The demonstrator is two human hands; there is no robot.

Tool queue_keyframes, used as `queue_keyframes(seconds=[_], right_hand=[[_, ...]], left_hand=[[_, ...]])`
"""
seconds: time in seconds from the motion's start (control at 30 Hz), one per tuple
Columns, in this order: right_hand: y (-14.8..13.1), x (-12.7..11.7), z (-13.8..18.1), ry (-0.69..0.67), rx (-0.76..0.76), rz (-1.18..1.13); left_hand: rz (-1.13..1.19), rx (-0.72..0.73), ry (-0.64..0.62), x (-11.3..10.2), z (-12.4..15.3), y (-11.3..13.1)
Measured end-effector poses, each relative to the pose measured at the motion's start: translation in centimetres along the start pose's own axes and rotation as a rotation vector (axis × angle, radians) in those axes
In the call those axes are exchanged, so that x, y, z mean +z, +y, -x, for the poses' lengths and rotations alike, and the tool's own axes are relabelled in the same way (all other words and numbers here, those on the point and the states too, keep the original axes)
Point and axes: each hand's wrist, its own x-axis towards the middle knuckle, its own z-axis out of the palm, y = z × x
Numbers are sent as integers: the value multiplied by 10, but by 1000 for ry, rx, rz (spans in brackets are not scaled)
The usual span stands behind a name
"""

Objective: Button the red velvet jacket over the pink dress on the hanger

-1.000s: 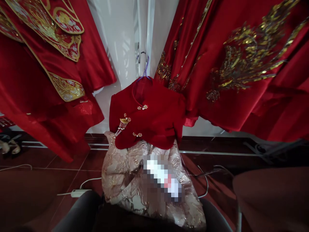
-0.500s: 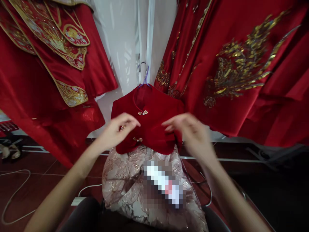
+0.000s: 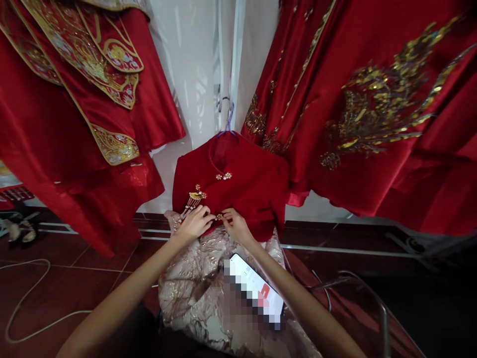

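A red velvet jacket (image 3: 249,174) hangs on a purple hanger (image 3: 230,122). Its upper flower-shaped bead fastener (image 3: 224,176) lies near the collar. A gold fan brooch with bead strands (image 3: 195,195) sits on the jacket's left side. At the lower bead fastener (image 3: 219,217), my left hand (image 3: 196,222) is closed, its fingertips at the fastener's left end and partly hidden. My right hand (image 3: 237,226) pinches the same fastener from the right. Below the jacket spreads a shiny pinkish-beige patterned fabric (image 3: 186,288), with a lit phone (image 3: 257,288) lying on it.
Red gold-embroidered garments (image 3: 115,99) hang at left, and a red garment with gold sequins (image 3: 372,114) at right. A white pole (image 3: 236,54) rises behind the hanger. Shoes (image 3: 22,231) and a white cable (image 3: 28,298) are on the floor.
Both hands have moved inward and down, from apart over the jacket front to together at its lower fastener. The fan brooch, mostly covered by my left hand before, now shows fully.
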Motion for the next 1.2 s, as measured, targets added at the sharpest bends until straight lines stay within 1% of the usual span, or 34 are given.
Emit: queue_keyframes(seconds=[0.07, 0.17, 0.3, 0.47, 0.57, 0.63, 0.7, 0.8, 0.93, 1.0, 1.07, 1.2], right_hand=[[1, 4, 1, 0, 29, -9], [0, 8, 3, -32, 58, -30], [-1, 9, 4, -54, 28, 1], [2, 11, 2, -8, -66, 167], [3, 12, 1, 12, -96, 182], [2, 11, 2, 17, -111, 153], [0, 8, 2, 1, -101, 76], [-4, 2, 1, -35, -54, -52], [-7, -3, -2, -37, 31, -120], [-7, -4, -3, -65, 69, -152], [-7, -4, -4, -103, 89, -183], [-7, -4, -4, -152, 104, -213]], left_hand=[[59, 0, 12, 3, 5, 0], [158, -67, 54, 6, 14, 3], [228, -121, 61, 14, 18, 5], [145, -157, 33, 25, 7, 3], [75, -141, 1, 24, -1, 3], [90, -138, 4, 22, -4, 3], [164, -157, 32, 19, -5, 3], [351, -230, 81, 20, -4, 2], [663, -346, 141, 26, -1, 2], [783, -417, 171, 27, 0, 2], [839, -488, 183, 23, -1, 3], [807, -561, 182, 12, -3, 6]])
